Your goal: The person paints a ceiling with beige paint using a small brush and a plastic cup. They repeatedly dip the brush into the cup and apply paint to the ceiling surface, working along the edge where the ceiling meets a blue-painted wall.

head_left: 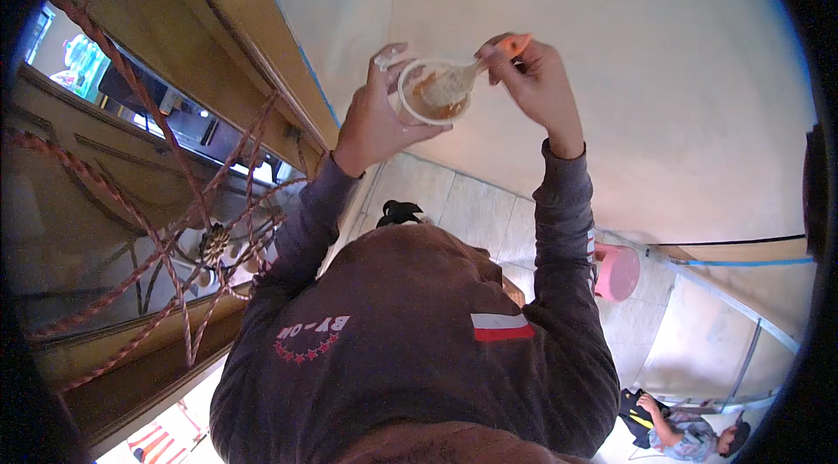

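A small white cup (410, 89) with an orange-brown substance inside is held up by my left hand (380, 119), whose fingers wrap round its side and base. My right hand (532, 84) grips an orange-handled tool (515, 47); its pale head reaches into the cup, and I cannot tell whether it is a brush or a spatula. Behind both hands is a pale wall (663, 97).
A wooden frame (229, 14) with an opening and twisted brown cords (131, 71) stands at left. A pink stool (618, 270) rests on the tiled floor (463, 202). A person (676, 433) is at lower right.
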